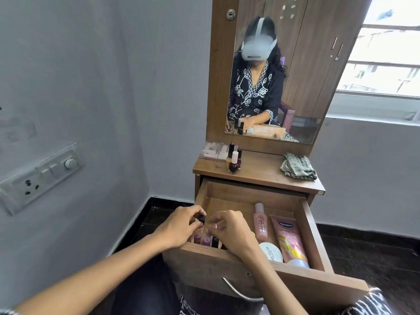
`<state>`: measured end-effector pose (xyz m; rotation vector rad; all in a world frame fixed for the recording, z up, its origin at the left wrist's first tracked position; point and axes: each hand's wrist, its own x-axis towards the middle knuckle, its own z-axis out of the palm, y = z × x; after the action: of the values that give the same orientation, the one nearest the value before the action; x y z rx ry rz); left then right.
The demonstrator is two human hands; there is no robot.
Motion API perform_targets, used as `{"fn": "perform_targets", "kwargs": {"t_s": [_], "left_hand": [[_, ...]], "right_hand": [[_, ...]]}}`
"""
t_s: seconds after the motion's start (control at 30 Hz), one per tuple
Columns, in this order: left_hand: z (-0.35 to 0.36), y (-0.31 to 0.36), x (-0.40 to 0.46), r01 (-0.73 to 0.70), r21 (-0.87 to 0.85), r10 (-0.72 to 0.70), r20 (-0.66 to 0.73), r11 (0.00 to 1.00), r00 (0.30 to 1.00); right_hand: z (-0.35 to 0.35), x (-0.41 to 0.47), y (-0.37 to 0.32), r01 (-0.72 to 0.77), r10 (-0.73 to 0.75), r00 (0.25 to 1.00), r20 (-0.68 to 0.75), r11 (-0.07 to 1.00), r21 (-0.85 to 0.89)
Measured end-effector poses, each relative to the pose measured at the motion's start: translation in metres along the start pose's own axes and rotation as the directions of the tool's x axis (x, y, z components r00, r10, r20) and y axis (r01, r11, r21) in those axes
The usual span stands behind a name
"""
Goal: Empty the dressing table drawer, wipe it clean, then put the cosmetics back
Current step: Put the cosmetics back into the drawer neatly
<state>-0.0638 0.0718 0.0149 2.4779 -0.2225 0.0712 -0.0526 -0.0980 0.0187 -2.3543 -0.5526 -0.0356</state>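
So we're partway through the emptying bit, I'd say. Closest in, the drawer [313,226] is pulled wide open with its metal handle [238,292] at 6 o'clock, and both hands are down in its near-left corner. The left hand [179,226] has its fingers pinched on the black cap of a nail polish bottle [201,218], and the right hand [229,228] is curled in right beside it; can't tell if it's actually gripping anything. Under them a few more little bottles [205,241] stand along the front wall. Over at 3 o'clock in the drawer: a pink bottle [261,225], a Vaseline tube [288,237] and a white jar [271,251], all waiting to come out. Further back on the tabletop [261,169], some polish bottles [234,159] and a clear case [212,151] sit at 11 o'clock, cloth [298,166] at 1 o'clock. Wiping and refilling look not yet started.
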Motion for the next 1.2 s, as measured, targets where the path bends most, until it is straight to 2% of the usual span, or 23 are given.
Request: {"fn": "perform_targets", "kwargs": {"t_s": [0.27,0.7,0.93,1.2], "left_hand": [[-0.002,0.002,0.002,0.059,0.087,-0.064,0.05,0.994,0.997],[-0.003,0.004,-0.001,0.042,0.103,-0.047,0.051,0.994,0.998],[-0.003,0.003,0.001,0.065,0.098,-0.073,0.08,0.993,0.994],[-0.002,0.003,0.004,0.119,0.062,-0.125,0.101,0.991,0.987]], "right_hand": [[-0.004,-0.001,-0.001,-0.019,0.019,1.0,0.006,0.999,0.034],[0.0,0.005,0.006,-0.087,0.091,0.995,-0.034,0.989,0.121],[0.001,0.007,0.008,-0.103,0.102,0.995,0.012,0.987,0.121],[0.001,0.01,0.01,-0.151,0.135,0.988,0.08,0.958,0.245]]}}
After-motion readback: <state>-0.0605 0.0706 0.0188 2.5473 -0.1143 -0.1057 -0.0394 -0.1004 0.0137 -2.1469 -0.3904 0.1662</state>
